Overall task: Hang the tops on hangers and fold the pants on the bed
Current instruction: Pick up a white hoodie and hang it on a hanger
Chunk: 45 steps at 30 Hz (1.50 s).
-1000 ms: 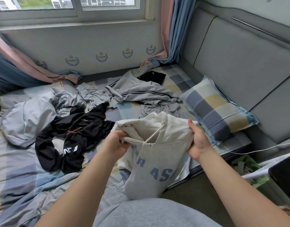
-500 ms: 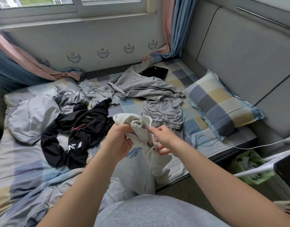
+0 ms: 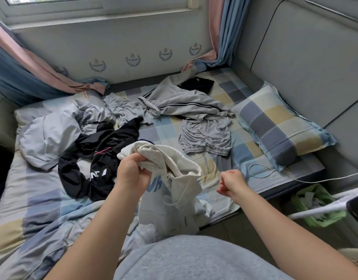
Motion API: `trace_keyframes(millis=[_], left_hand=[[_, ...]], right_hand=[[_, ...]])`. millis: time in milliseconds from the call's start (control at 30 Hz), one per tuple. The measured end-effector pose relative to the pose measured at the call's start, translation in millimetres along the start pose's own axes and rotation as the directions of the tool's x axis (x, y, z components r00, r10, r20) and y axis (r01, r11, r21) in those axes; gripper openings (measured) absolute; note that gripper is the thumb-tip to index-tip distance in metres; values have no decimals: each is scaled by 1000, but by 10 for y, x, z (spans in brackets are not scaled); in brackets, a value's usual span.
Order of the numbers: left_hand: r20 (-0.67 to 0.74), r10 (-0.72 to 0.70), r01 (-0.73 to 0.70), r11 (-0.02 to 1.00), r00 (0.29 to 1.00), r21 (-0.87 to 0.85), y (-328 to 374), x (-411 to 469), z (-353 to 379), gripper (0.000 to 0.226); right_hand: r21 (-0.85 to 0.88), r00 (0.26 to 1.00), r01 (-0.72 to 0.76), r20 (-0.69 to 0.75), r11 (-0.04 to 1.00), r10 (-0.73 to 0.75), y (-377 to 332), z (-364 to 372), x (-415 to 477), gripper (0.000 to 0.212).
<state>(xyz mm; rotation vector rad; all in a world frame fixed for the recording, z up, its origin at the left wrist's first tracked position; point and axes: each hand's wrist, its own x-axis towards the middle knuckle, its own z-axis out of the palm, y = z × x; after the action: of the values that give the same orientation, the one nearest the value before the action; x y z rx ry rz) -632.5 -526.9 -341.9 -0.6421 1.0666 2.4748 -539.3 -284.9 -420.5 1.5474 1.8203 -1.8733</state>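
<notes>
View down onto a bed with a checked sheet, strewn with clothes. At lower centre of the frame, left grip closed tight around the bunched hood end of a white hoodie, held up above the near edge of the bed, with blue lettering and a loose drawstring hanging below the fist. Just right of it and clear of the cloth, right grip curled into a fist, nothing seen inside. Left of centre on the sheet, a crumpled black top with white letters, touching a pale blue jacket at far left. In the upper middle, a grey striped jacket spread out, grey pants bunched just below it, and a small black garment near the back wall. At right, a checked pillow against a grey padded panel, a white cable trailing below. At lower right, a green basket on the floor.
</notes>
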Motion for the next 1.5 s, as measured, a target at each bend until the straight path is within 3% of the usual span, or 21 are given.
trace_keyframes(millis=[100,167,300,367,400,467,533,633,700,767,900,1000,1100,1200,1300,1400,1500], left_hand=[[-20,-18,18,1000,1000,16,-48,11,-1,28],[-13,-48,48,998,999,33,-116,-3,23,29],[28,-105,101,988,994,118,-273,-88,133,28],[59,-140,130,981,988,145,-344,-130,182,27],[77,-153,141,978,985,152,-372,-153,204,26],[90,-168,150,973,982,177,-399,-173,218,26],[84,-167,149,972,982,183,-367,-166,180,29],[101,-215,193,962,971,195,-255,-76,35,30],[21,-280,264,927,960,267,-246,-3,-91,18],[-174,-332,372,871,927,322,-312,85,-238,12],[-359,-390,525,714,848,463,-473,251,-520,14],[-463,-207,494,550,862,674,-571,343,-680,26],[-362,3,344,310,932,886,-603,330,-739,40],[-173,-13,173,89,985,981,-633,347,-858,43],[-42,-136,59,123,990,991,-629,200,-952,27],[23,-309,48,220,951,974,-691,-7,-1106,13],[41,-532,83,206,846,975,-810,-263,-1208,16]], right_hand=[[-16,999,-45,-15,999,45,169,-133,38,14],[-57,997,-43,66,997,47,185,-70,-12,8],[-254,940,-69,306,965,148,-65,196,-256,47],[-326,917,-103,334,940,217,-121,327,-274,58],[-350,915,-117,325,929,238,-107,389,-249,58],[-338,922,-141,297,931,247,-24,484,-199,35],[-254,950,-171,214,952,228,73,484,-162,13],[102,969,-206,164,973,187,165,318,-86,23],[399,967,-233,189,887,169,198,189,-87,18],[612,961,-270,220,743,168,241,109,-130,18],[726,943,-333,254,601,216,434,78,-358,23],[718,918,-394,273,573,289,708,121,-627,20],[707,895,-436,275,557,352,1029,200,-903,28],[581,877,-461,186,671,442,1398,384,-1144,34],[465,843,-473,-6,749,537,1756,611,-1399,37],[517,779,-504,-73,691,623,2109,717,-1655,16],[530,701,-581,-60,618,710,2538,764,-1954,10]])
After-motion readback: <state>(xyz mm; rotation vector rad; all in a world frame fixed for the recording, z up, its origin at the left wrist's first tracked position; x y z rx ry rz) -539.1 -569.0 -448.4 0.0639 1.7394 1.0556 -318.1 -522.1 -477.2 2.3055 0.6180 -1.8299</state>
